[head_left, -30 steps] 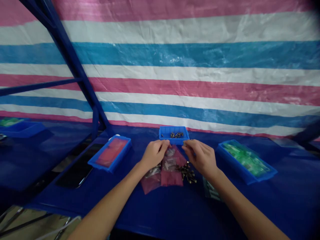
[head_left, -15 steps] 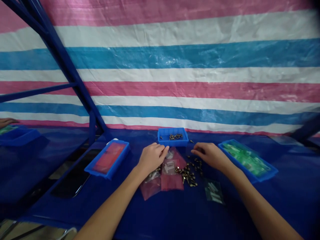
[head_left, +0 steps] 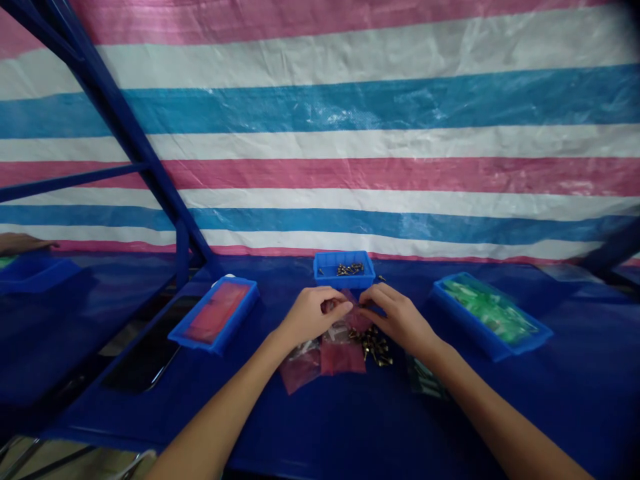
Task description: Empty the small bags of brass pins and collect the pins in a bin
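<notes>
My left hand (head_left: 310, 313) and my right hand (head_left: 397, 315) meet over a small red plastic bag (head_left: 356, 317) at the middle of the blue table; both pinch its top edge, fingers curled. Under and before them lie more red bags (head_left: 343, 357) holding small pale parts. A loose heap of brass screws (head_left: 374, 347) lies just below my right hand. Behind the hands stands a small blue tray (head_left: 344, 268) with a few screws in it.
A blue tray of red bags (head_left: 215, 313) sits left, a blue tray of green bags (head_left: 487, 315) right. A small green bag (head_left: 425, 381) lies by my right forearm. A dark phone (head_left: 143, 360) lies at the left. Another person's hand (head_left: 20, 243) shows far left. Striped tarp behind.
My right hand has come back left from the scattered screws to the red bag and closed on it beside my left hand, which has shifted slightly onto the bag's top.
</notes>
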### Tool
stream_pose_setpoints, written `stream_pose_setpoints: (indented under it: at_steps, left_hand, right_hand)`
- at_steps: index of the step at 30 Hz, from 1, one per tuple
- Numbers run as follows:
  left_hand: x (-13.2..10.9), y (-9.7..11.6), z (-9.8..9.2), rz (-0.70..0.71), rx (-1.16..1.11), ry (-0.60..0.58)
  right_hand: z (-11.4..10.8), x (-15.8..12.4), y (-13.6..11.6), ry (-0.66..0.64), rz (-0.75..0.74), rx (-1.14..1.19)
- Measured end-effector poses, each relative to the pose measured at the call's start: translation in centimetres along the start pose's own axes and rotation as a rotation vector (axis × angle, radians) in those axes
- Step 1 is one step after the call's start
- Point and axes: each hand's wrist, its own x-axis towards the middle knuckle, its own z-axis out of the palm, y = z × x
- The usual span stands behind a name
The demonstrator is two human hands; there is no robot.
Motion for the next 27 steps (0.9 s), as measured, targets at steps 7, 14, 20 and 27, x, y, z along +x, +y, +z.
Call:
stream_pose_setpoints:
  at_steps: [7,14,20,27]
  left_hand:
    - [0.0,0.8,0.2,-0.063,-0.278,-0.111]
    - [0.0,0.0,0.4,-0.103,-0.288,-0.082]
    - [0.1,-0.2,0.4,-0.110,-0.280,-0.047]
    - [0.2,-0.5,-0.9,-0.144,0.059,0.203]
  right_hand:
    - [0.6,-0.2,-1.0,-0.022,-0.035,0.076]
    - [0.4,-0.1,-0.8,-0.031,-0.075,0.078]
    - [0.7,-0.5,-0.6,0.033,-0.164,-0.076]
    - [0.6,1.6,-0.1,0.302,0.189,-0.406]
